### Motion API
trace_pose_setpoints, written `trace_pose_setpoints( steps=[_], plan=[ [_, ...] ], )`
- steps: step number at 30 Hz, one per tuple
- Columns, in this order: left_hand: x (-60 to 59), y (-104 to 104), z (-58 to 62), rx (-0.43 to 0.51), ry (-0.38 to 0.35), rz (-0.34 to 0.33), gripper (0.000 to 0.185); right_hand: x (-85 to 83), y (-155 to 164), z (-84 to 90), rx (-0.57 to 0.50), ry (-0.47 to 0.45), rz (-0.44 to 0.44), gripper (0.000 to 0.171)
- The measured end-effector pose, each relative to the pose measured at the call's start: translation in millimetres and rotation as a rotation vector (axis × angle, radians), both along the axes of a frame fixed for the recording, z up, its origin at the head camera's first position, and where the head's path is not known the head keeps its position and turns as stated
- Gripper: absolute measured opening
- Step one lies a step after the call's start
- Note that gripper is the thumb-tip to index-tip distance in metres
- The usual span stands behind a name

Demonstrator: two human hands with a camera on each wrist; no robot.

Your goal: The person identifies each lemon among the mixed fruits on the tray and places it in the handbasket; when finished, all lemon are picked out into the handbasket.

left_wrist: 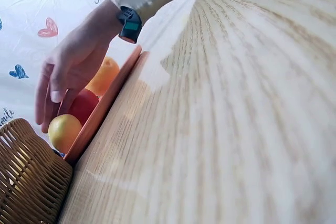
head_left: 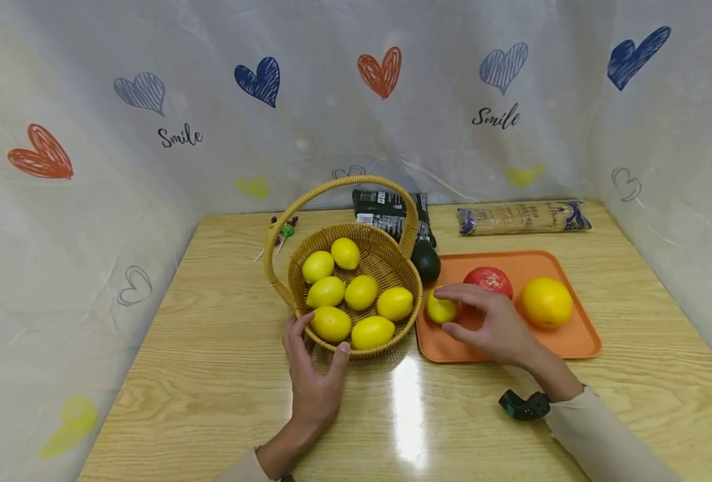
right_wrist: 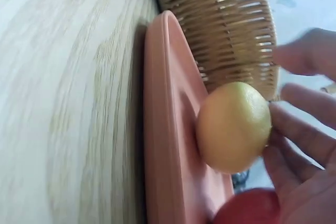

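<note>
A wicker basket [head_left: 416,301] with a tall arched handle holds several lemons [head_left: 362,292]. My left hand [head_left: 314,385] rests against its near left side, thumb and fingers spread along the rim. To the right, my right hand [head_left: 497,325] reaches over an orange tray [head_left: 452,351]. Its thumb and fingers stand apart around a single lemon [head_left: 442,308] on the tray's left side. In the right wrist view the fingertips come right up to this lemon [right_wrist: 234,128], while the thumb is held away from it. A red pomegranate [head_left: 490,280] lies behind that hand, partly hidden.
An orange-like fruit [head_left: 547,302] sits at the tray's right. A dark avocado [head_left: 425,262] lies between basket and tray. Behind are a black package [head_left: 386,207], a long wrapped packet [head_left: 524,217] and small lollipops [head_left: 284,231]. A heart-printed curtain [head_left: 320,120] borders the table.
</note>
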State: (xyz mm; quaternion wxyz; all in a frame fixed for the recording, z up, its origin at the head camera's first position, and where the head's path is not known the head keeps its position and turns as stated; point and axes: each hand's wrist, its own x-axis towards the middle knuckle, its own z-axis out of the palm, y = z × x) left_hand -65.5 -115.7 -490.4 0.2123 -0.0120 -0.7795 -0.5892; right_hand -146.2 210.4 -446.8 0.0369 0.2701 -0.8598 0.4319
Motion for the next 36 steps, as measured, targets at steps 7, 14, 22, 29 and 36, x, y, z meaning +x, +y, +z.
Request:
trace_pose_setpoints(
  steps=[7, 14, 22, 29, 36],
  plan=[
    [0.7, 0.1, 1.6, 0.007, -0.007, 0.0, 0.07, 9.8, 4.3, -2.0, 0.06, 0.131, -0.029, 0.051],
    [1.0, 0.2, 1.2, 0.003, 0.0, 0.004, 0.071, 12.7, -2.9, -11.8, 0.048, 0.141, -0.091, 0.049],
    [1.2, -0.1, 0.6, -0.004, -0.002, 0.009, 0.07, 15.8, -12.1, -20.9, -0.059, -0.029, -0.028, 0.053],
    [1.2, 0.3, 0.3, -0.001, 0.004, 0.008, 0.071, 13.6, -4.4, -16.2, -0.074, -0.154, -0.02, 0.044],
    [1.0, 0.0, 0.9, 0.003, 0.007, 0.007, 0.071, 4.3, 9.6, 29.5, -0.112, -0.132, 0.045, 0.044]
  ],
)
